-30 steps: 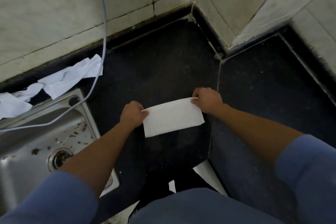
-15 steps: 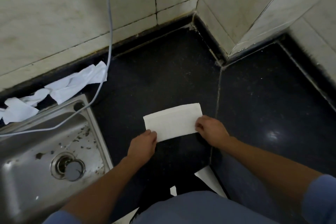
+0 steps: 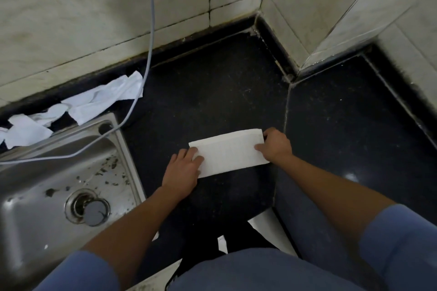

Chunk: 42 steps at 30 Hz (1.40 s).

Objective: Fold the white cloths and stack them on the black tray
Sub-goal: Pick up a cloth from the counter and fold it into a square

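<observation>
A folded white cloth lies flat as a rectangle on the black counter. My left hand rests flat over its left end, fingers stretched and thumb on top. My right hand has curled fingers pinching the cloth's right edge. More white cloths lie crumpled at the back left, behind the sink. A dark shape near my body lies over something white; I cannot tell whether it is the black tray.
A steel sink with a dirty drain fills the left side. A grey cable hangs down the tiled wall and runs across the sink rim. Tiled walls close the back and form a corner at the right.
The cloth was lifted off the counter a second ago and now lies flat. Both hands have slid from its near corners up onto its two ends.
</observation>
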Motion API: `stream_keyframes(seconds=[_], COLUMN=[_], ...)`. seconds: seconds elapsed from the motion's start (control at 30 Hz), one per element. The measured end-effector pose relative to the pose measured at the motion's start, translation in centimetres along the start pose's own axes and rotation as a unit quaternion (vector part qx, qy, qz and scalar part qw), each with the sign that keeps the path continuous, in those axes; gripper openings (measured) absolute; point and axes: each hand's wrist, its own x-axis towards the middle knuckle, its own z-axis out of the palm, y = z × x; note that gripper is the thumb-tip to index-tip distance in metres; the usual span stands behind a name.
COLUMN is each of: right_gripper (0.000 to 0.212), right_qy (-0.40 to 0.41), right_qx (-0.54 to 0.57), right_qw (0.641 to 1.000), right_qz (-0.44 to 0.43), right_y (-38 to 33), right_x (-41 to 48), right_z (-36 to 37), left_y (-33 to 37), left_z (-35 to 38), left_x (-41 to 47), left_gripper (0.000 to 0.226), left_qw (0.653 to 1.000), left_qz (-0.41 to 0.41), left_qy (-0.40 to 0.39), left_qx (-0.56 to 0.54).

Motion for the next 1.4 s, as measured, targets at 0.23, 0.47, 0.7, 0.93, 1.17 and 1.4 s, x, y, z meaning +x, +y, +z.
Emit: stream_keyframes(seconds=[0.23, 0.47, 0.7, 0.93, 1.17, 1.4], right_gripper=[0.017, 0.011, 0.032, 0.034, 0.073, 0.077], right_qy=[-0.05, -0.069, -0.134, 0.015, -0.052, -0.066], right_qx=[0.27, 0.13, 0.027, -0.13, -0.366, -0.387], right_qw=[0.96, 0.985, 0.984, 0.934, 0.861, 0.843], right_qz=[0.056, -0.094, -0.116, -0.333, -0.351, -0.368], right_y=[-2.4, -9.6, -12.8, -8.0, -4.1, -4.6], right_x=[-1.1, -4.5, -5.4, -5.6, -3.8, -2.8], right_z=[-2.3, 1.3, 7.6, 4.9, 5.2, 4.5], left_y=[-0.2, -3.3, -4.3, -2.0, -0.6, -0.9], left_z=[-0.9, -0.7, -0.1, -1.4, 0.1, 0.5], left_x=[-1.9, -5.6, -7.7, -4.1, 0.4, -0.3], left_gripper=[0.044, 0.041, 0.037, 0.042, 0.065, 0.067], left_qw=[0.995, 0.982, 0.974, 0.991, 0.999, 0.999], left_qz=[-0.063, -0.151, -0.174, -0.06, 0.013, 0.005], left_qy=[0.041, 0.032, 0.033, 0.058, -0.034, -0.038], left_qx=[-0.07, -0.111, -0.143, -0.108, 0.012, 0.026])
